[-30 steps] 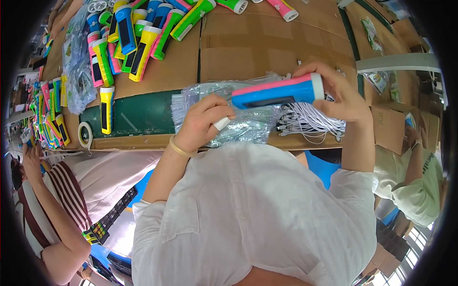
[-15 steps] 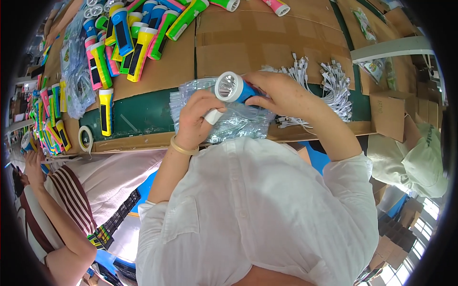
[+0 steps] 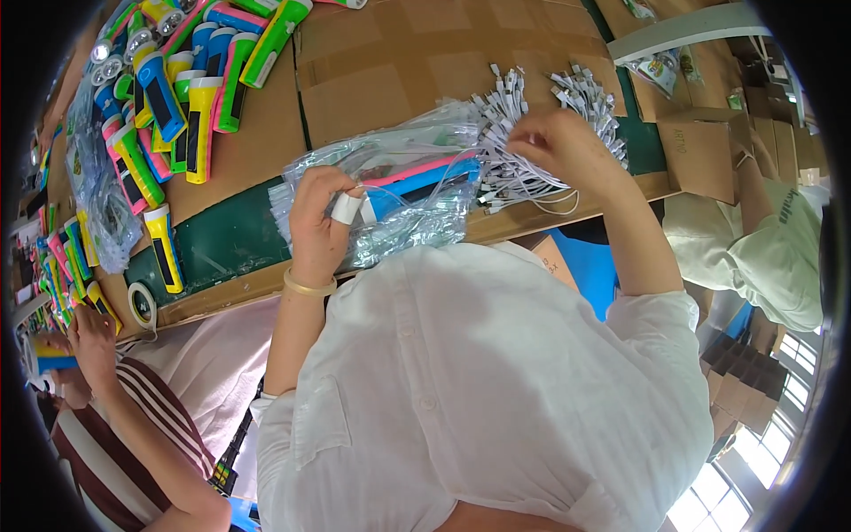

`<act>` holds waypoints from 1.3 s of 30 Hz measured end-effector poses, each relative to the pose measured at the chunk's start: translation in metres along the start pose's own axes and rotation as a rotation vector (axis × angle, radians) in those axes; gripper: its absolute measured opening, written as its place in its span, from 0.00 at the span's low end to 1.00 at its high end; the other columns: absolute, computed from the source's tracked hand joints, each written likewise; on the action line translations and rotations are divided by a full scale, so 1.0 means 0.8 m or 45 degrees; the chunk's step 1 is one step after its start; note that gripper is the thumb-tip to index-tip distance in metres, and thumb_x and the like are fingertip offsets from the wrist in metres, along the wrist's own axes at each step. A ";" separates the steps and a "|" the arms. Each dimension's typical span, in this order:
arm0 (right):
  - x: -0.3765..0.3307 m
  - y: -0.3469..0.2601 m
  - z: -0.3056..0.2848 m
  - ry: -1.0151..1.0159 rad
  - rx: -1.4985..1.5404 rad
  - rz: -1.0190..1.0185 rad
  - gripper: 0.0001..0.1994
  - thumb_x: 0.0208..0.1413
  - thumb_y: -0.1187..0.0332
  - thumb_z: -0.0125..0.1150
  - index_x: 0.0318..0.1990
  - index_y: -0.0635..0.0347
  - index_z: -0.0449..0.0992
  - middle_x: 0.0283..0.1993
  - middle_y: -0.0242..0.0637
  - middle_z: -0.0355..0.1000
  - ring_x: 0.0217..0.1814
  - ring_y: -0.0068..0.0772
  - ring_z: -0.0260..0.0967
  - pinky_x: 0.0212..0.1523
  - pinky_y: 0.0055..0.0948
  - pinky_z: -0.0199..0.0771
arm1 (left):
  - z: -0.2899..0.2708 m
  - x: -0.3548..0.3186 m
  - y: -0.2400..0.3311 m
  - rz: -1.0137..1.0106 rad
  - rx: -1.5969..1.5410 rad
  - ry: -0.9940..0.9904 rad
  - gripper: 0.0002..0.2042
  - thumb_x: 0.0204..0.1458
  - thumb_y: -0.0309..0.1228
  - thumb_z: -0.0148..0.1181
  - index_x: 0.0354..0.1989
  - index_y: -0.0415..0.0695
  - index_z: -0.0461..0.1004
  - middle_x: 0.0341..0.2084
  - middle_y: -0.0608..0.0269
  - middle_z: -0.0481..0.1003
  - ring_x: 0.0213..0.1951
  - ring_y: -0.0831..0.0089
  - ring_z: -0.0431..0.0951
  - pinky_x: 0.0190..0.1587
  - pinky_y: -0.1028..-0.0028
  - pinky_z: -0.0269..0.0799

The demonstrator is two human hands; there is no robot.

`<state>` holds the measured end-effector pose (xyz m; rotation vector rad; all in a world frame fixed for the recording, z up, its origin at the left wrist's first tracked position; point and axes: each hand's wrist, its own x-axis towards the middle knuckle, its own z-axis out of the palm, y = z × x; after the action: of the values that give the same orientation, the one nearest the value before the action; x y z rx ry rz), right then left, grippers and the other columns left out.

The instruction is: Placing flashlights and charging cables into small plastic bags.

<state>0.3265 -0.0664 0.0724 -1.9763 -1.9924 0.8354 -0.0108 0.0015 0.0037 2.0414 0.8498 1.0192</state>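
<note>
Head view: a blue and pink flashlight [image 3: 417, 182] is held by the left hand [image 3: 317, 217], fingers closed around its end, over a stack of clear plastic bags [image 3: 390, 173] on the counter [image 3: 399, 71]. It seems to be partly slipped into the top bag, though this cannot be told for sure. The right hand [image 3: 554, 142] is pinched on white cables from the bundle of cables [image 3: 532, 106] just beside the bags; one cable is being picked out, not yet separated. Judged progress: flashlight near bagged, cable still to be added, bag not closed. Many loose flashlights [image 3: 168, 97] are piled at far left, unpacked. A tape roll [image 3: 142, 304] lies at the counter edge. A co-worker's hand [image 3: 89, 332] is seen lower left, another person [image 3: 753, 239] at right.
</note>
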 end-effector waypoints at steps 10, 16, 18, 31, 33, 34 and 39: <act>-0.097 0.051 0.053 -0.094 -0.395 0.234 0.04 0.51 0.71 0.66 0.33 0.59 0.81 0.38 0.38 0.77 0.40 0.46 0.77 0.41 0.41 0.75 | 0.003 0.006 0.002 0.041 -0.047 -0.051 0.08 0.49 0.19 0.65 0.36 0.40 0.74 0.37 0.58 0.74 0.41 0.62 0.75 0.46 0.70 0.72; -0.094 0.054 -0.032 0.212 0.464 0.196 0.05 0.69 0.68 0.55 0.44 0.59 0.71 0.29 0.25 0.64 0.30 0.15 0.59 0.31 0.18 0.60 | -0.005 0.000 0.000 0.079 -0.014 -0.095 0.08 0.50 0.21 0.67 0.37 0.41 0.75 0.43 0.56 0.76 0.47 0.58 0.76 0.51 0.67 0.72; -0.092 0.054 -0.055 0.422 0.770 0.059 0.06 0.70 0.66 0.53 0.46 0.58 0.71 0.31 0.20 0.63 0.28 0.10 0.54 0.27 0.14 0.53 | -0.003 -0.002 -0.001 0.066 0.000 -0.110 0.08 0.50 0.22 0.67 0.37 0.41 0.75 0.46 0.56 0.77 0.49 0.57 0.75 0.53 0.66 0.72; -0.035 -0.034 -0.107 0.384 1.398 -0.544 0.10 0.72 0.63 0.45 0.48 0.59 0.67 0.32 0.29 0.57 0.30 0.16 0.49 0.28 0.16 0.53 | 0.001 0.005 0.001 -0.008 -0.046 -0.100 0.08 0.52 0.23 0.67 0.39 0.42 0.75 0.51 0.54 0.77 0.54 0.55 0.75 0.56 0.65 0.71; -0.005 -0.056 -0.072 0.300 1.480 -0.578 0.09 0.72 0.63 0.48 0.46 0.59 0.71 0.30 0.30 0.63 0.27 0.15 0.55 0.25 0.17 0.57 | -0.002 0.000 0.004 -0.055 -0.035 -0.089 0.07 0.52 0.23 0.67 0.38 0.42 0.75 0.52 0.54 0.77 0.54 0.55 0.75 0.57 0.65 0.71; 0.000 -0.055 -0.062 0.222 1.435 -0.574 0.09 0.72 0.64 0.48 0.46 0.59 0.71 0.29 0.29 0.64 0.26 0.15 0.55 0.26 0.17 0.58 | -0.003 0.000 0.005 -0.077 -0.071 -0.093 0.07 0.52 0.23 0.66 0.38 0.42 0.75 0.53 0.53 0.76 0.54 0.54 0.75 0.56 0.65 0.71; 0.008 -0.046 -0.029 0.168 1.398 -0.412 0.08 0.71 0.65 0.49 0.45 0.59 0.70 0.29 0.29 0.65 0.26 0.15 0.58 0.26 0.18 0.60 | -0.001 0.005 0.002 -0.093 -0.103 -0.088 0.07 0.51 0.22 0.65 0.38 0.42 0.75 0.53 0.53 0.76 0.53 0.54 0.75 0.56 0.65 0.71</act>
<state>0.3068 -0.0521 0.1090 -1.0090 -1.2357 1.2715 -0.0091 0.0038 0.0071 1.9519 0.8275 0.9227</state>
